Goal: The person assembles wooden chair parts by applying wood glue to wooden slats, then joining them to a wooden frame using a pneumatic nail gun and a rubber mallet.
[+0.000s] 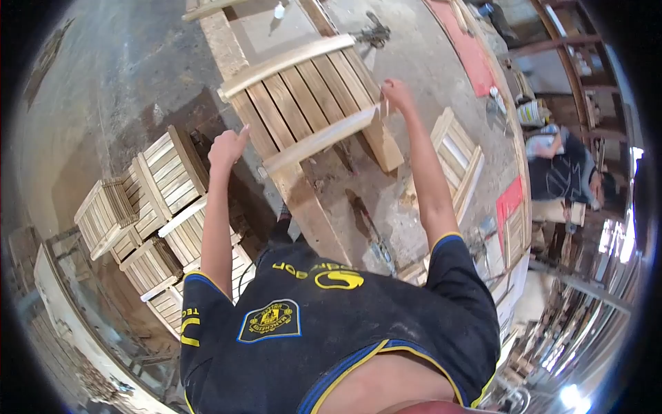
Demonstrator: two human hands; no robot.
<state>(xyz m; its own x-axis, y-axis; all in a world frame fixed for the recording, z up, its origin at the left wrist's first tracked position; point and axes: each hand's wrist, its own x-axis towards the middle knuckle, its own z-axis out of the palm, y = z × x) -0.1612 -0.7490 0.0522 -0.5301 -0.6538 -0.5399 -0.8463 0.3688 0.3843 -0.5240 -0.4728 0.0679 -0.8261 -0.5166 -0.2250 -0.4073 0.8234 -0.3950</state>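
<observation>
A slatted wooden panel (pixel 296 103) lies across two wooden beams in front of me. Several slats run side by side between two pale cross rails, one along the far end and one along the near end. My left hand (pixel 227 148) is closed at the left edge of the panel, its thumb against the outer slat; the curled fingers are partly hidden. At the opposite edge, near the right end of the near rail, my right hand (pixel 398 95) is closed with fingers pinched on the panel's side. The near ends of the beams (pixel 314 207) extend toward my body.
Stacked slatted wooden pieces (pixel 165 179) stand on the floor to the left. Another slatted frame (pixel 455 155) lies to the right. A metal tool (pixel 372 31) sits beyond the panel, beside a small white bottle (pixel 278 11). A person (pixel 562 162) is at far right.
</observation>
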